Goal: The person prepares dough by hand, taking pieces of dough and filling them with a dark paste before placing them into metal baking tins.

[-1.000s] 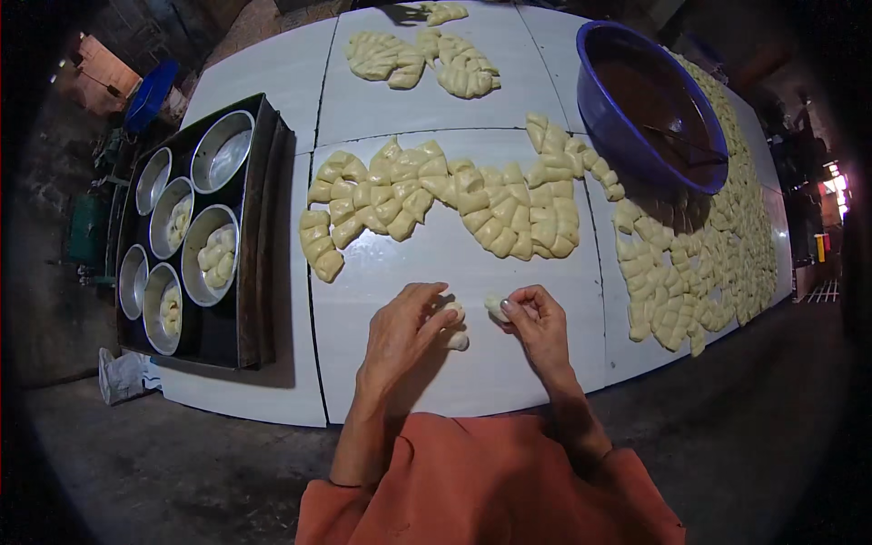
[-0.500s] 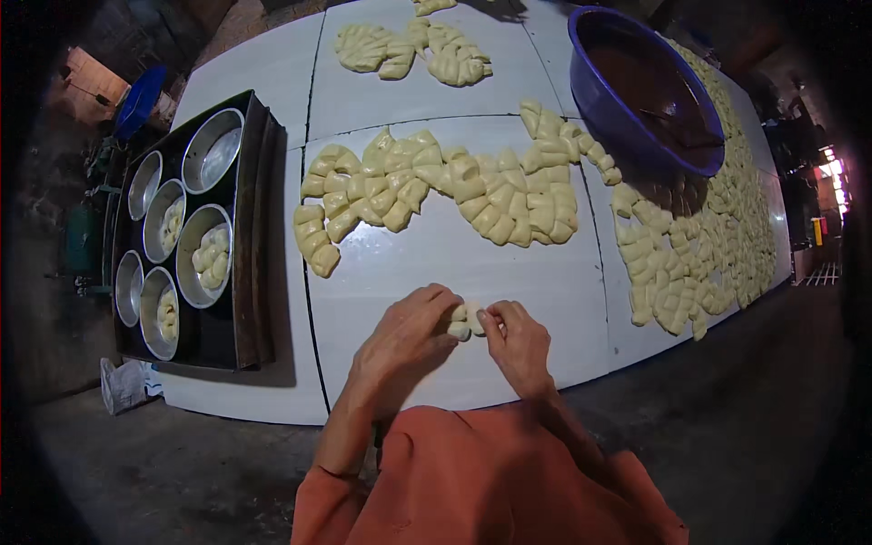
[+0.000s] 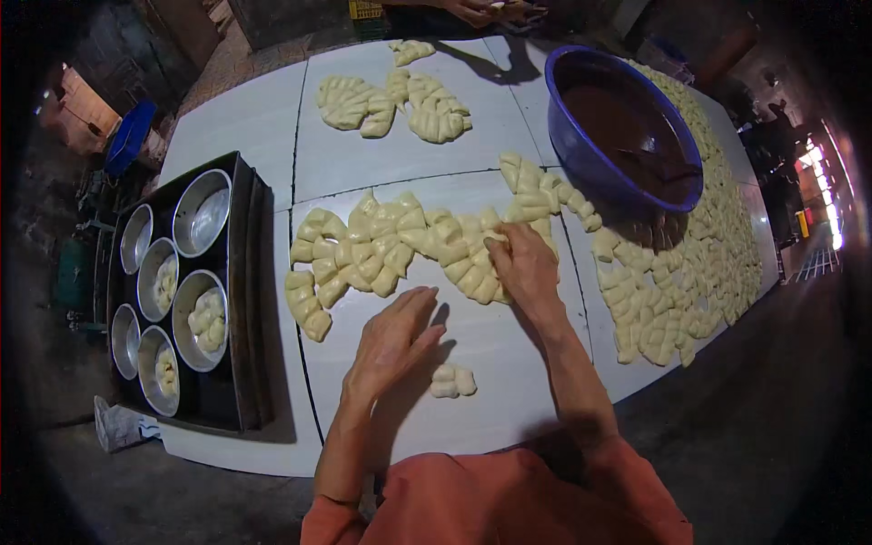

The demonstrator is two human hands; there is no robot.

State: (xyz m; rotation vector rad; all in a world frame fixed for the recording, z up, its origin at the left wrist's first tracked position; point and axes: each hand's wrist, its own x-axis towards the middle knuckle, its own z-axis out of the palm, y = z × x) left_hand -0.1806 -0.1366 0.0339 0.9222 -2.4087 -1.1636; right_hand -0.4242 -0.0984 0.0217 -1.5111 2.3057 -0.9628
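My left hand (image 3: 392, 341) hovers over the white table with fingers stretched out and nothing in it. Beside it, close to my body, lies a small clump of pale dough pieces (image 3: 452, 381) on the tabletop. My right hand (image 3: 529, 271) has its fingers curled at the right part of the middle batch of cut dough pieces (image 3: 368, 238), pinching a piece there; the hand partly hides that dough. The batch spreads across the table in joined, glossy, creamy lumps.
At left, a black tray (image 3: 218, 391) holds several round metal tins (image 3: 202, 213), some with dough inside. A purple basin (image 3: 560, 127) of brown liquid stands back right, beside a wide spread of dough pieces (image 3: 672, 300). More dough (image 3: 354, 104) lies farther back, near another person's hands (image 3: 495, 13).
My right hand has left the small clump and reached forward to the middle batch. My left hand has let go of the clump and opened beside it. The view has tilted up.
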